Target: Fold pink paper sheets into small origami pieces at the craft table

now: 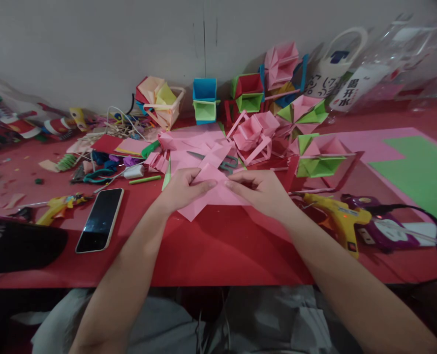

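Observation:
Between my two hands is a sheet of pink paper [211, 176], held just above the red table. My left hand [184, 189] pinches its left side, thumb on top and fingers beneath. On the other side my right hand [260, 191] grips the paper's right edge between thumb and curled fingers. More pink paper lies under and behind the hands, so where one sheet ends is hard to make out. Scissors with grey-green handles [229, 164] rest on the pink pile just beyond, partly covered by paper.
Several folded paper boxes, among them a blue-green one [205, 109], line the wall. A phone [100, 220] lies at left, near a yellow glue gun [58, 206]. Another glue gun [338, 216] and a purple power strip [383, 231] sit at right. A black cylinder [22, 245] is front left.

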`<state>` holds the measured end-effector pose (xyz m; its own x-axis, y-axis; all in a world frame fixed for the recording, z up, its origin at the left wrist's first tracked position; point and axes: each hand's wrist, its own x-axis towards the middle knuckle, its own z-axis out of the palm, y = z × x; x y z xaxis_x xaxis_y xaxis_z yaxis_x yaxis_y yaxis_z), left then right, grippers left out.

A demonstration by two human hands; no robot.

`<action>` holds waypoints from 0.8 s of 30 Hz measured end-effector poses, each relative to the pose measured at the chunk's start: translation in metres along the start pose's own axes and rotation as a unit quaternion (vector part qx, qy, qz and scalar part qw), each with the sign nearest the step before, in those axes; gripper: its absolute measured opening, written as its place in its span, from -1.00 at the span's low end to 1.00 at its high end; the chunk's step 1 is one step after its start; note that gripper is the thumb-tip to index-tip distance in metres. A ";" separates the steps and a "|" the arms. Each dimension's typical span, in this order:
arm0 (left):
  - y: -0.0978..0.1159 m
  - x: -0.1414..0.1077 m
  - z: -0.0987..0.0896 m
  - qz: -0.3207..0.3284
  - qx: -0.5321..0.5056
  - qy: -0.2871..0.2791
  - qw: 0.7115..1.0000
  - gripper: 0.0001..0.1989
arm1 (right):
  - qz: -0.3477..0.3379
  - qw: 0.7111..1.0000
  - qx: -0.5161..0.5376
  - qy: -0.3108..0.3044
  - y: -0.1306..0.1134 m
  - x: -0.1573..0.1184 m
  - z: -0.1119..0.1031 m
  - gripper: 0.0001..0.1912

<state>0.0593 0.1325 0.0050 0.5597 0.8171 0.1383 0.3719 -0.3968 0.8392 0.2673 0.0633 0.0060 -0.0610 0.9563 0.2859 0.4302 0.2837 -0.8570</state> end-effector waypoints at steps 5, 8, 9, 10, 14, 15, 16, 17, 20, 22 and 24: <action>0.000 -0.003 -0.002 0.010 -0.022 -0.029 0.999 -0.63 | -0.001 1.000 -0.011 -0.022 -0.009 -0.002 -0.002 -0.81; 0.004 -0.005 -0.008 0.027 -0.038 -0.027 0.999 -0.60 | -0.004 0.999 -0.010 -0.049 -0.011 -0.005 -0.004 -0.82; 0.005 -0.005 -0.010 0.035 -0.049 -0.030 0.998 -0.61 | -0.005 0.999 -0.007 -0.054 -0.012 -0.005 -0.005 -0.82; 0.006 -0.006 -0.012 0.041 -0.058 -0.033 0.997 -0.64 | -0.006 0.998 -0.003 -0.057 -0.012 -0.006 -0.005 -0.82; 0.006 -0.006 -0.016 0.061 -0.072 -0.019 0.995 -0.73 | -0.009 0.998 0.001 -0.059 -0.012 -0.008 -0.006 -0.84; 0.005 -0.006 -0.017 0.064 -0.074 -0.013 0.995 -0.75 | -0.011 0.998 0.000 -0.057 -0.013 -0.008 -0.006 -0.83; 0.004 -0.006 -0.017 0.067 -0.077 -0.009 0.995 -0.76 | -0.013 0.998 -0.002 -0.055 -0.013 -0.008 -0.006 -0.83; 0.004 -0.006 -0.017 0.071 -0.079 -0.005 0.994 -0.78 | -0.015 0.998 -0.003 -0.053 -0.013 -0.009 -0.006 -0.83; 0.004 -0.006 -0.016 0.081 -0.082 0.003 0.993 -0.81 | -0.025 0.998 -0.009 -0.055 -0.015 -0.009 -0.006 -0.83; 0.005 -0.007 -0.016 0.079 -0.075 0.012 0.994 -0.81 | -0.026 0.998 -0.012 -0.059 -0.017 -0.010 -0.006 -0.83; 0.007 -0.008 -0.017 0.073 -0.067 0.018 0.995 -0.79 | -0.024 0.998 -0.013 -0.057 -0.018 -0.010 -0.007 -0.83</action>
<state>0.0450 0.1306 0.0190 0.5728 0.7701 0.2807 0.1858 -0.4555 0.8706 0.2661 0.0485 0.0214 -0.1834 0.9440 0.2743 0.4473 0.3286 -0.8318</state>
